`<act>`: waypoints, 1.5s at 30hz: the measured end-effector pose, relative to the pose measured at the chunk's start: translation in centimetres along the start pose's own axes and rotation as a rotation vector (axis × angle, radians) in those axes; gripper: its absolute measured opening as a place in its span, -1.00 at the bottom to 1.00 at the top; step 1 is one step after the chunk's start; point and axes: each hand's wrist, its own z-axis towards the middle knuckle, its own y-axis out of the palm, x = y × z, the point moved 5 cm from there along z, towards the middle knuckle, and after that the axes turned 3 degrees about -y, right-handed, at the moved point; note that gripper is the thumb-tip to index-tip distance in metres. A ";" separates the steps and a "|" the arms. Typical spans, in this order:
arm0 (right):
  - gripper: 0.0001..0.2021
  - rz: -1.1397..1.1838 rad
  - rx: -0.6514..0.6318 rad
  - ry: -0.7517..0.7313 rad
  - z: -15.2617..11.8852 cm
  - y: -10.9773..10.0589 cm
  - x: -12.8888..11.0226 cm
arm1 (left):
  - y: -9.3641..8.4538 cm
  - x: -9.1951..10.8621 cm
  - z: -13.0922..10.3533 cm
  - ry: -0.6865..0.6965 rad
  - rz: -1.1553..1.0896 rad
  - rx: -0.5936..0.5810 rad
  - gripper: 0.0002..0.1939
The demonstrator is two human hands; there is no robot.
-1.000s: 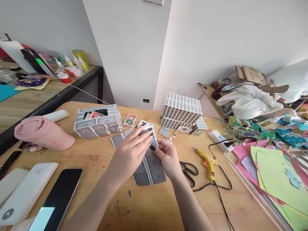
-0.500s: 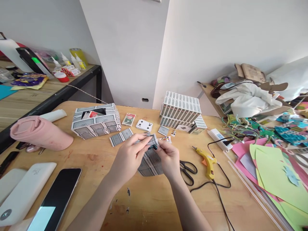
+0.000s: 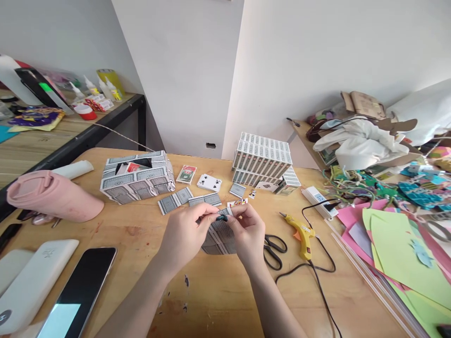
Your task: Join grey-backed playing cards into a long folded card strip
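Note:
My left hand and my right hand meet at the middle of the table, thumbs side by side. Both pinch a grey-backed playing card, mostly hidden by the fingers. Just below it, partly behind my hands, is a piece made of joined grey-backed cards; whether the pinched card is attached to it I cannot tell. Beyond my fingers lie a pair of card backs, a cut face card and a pile of cards with a spade card on top. Black-handled scissors rest beside my right hand.
A card-covered box stands back left, near a pink tumbler. Stacked card packs stand at the back. A yellow glue gun with its cord lies right, before a power strip. A phone lies front left.
My left fingers have curled in from being stretched over the card, and both thumbs now press together on it. The card sits lower, uncovering card backs behind. The view has shifted slightly.

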 end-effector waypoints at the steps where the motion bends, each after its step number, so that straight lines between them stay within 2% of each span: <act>1: -0.95 -0.047 0.012 -0.054 0.0 -0.2 -0.4 | -0.1 0.1 0.0 0.015 0.013 0.013 -0.86; 3: -0.87 -0.219 0.009 -0.229 0.0 -0.5 -1.8 | -0.2 0.5 -0.2 0.058 0.042 0.039 -0.85; 6: -0.75 -0.517 -0.203 -0.547 -0.6 0.2 -4.3 | -0.5 1.4 -0.6 0.197 0.085 0.076 -0.80; 9: -0.70 -0.674 -0.327 -0.722 -1.3 0.4 -5.9 | -1.2 2.4 -1.1 0.341 0.106 0.102 -0.79; 12: -0.70 -0.756 -0.353 -0.779 -1.4 0.3 -6.6 | -1.8 2.9 -1.3 0.423 0.150 0.101 -0.83; 15: -0.72 -0.779 -0.369 -0.810 -1.3 0.3 -6.7 | -2.1 2.8 -1.4 0.427 0.244 0.125 -0.84; 20: -0.70 -0.804 -0.386 -0.838 -1.2 0.5 -6.5 | -1.5 2.7 -1.9 0.506 0.350 0.136 -0.86; 25: -0.70 -0.790 -0.425 -0.836 -1.2 0.8 -6.1 | -0.6 2.6 -2.2 0.434 0.376 0.147 -0.84; 29: -0.71 -0.775 -0.443 -0.903 -1.2 0.6 -6.5 | -1.2 2.7 -2.7 0.366 0.289 0.153 -0.84; 31: -0.71 -0.742 -0.474 -0.935 -1.1 0.2 -6.7 | -2.3 2.2 -2.8 0.306 0.176 0.080 -0.90; 33: -0.69 -0.687 -0.488 -0.947 -1.0 -0.5 -7.0 | -3.6 0.4 -2.6 0.130 0.030 -0.032 -0.93; 36: -0.65 -0.591 -0.421 -0.974 -0.9 -1.9 -7.2 | -5.8 -4.3 -2.8 -0.297 -0.076 0.020 -0.69; 37: -0.64 -0.559 -0.387 -0.985 -0.9 -2.2 -7.1 | -5.6 -5.9 -3.1 -0.440 -0.139 -0.039 -0.57; 38: -0.64 -0.530 -0.358 -0.995 -1.0 -2.5 -7.0 | -4.8 -7.2 -3.6 -0.557 -0.256 -0.176 -0.47; 39: -0.64 -0.503 -0.339 -1.002 -1.0 -2.6 -6.7 | -3.3 -8.0 -4.3 -0.666 -0.407 -0.371 -0.40; 41: -0.65 -0.459 -0.341 -0.997 -1.1 -2.4 -5.7 | -0.7 -8.5 -5.7 -0.837 -0.695 -0.649 -0.34; 43: -0.67 -0.421 -0.384 -0.968 -1.1 -1.9 -4.3 | 1.4 -8.1 -6.3 -0.889 -1.017 -0.722 -0.37; 44: -0.68 -0.406 -0.414 -0.941 -1.0 -1.5 -3.5 | 2.2 -7.9 -6.3 -0.911 -1.154 -0.729 -0.39; 45: -0.70 -0.398 -0.432 -0.906 -0.8 -1.2 -2.7 | 2.8 -7.9 -6.2 -0.925 -1.251 -0.683 -0.45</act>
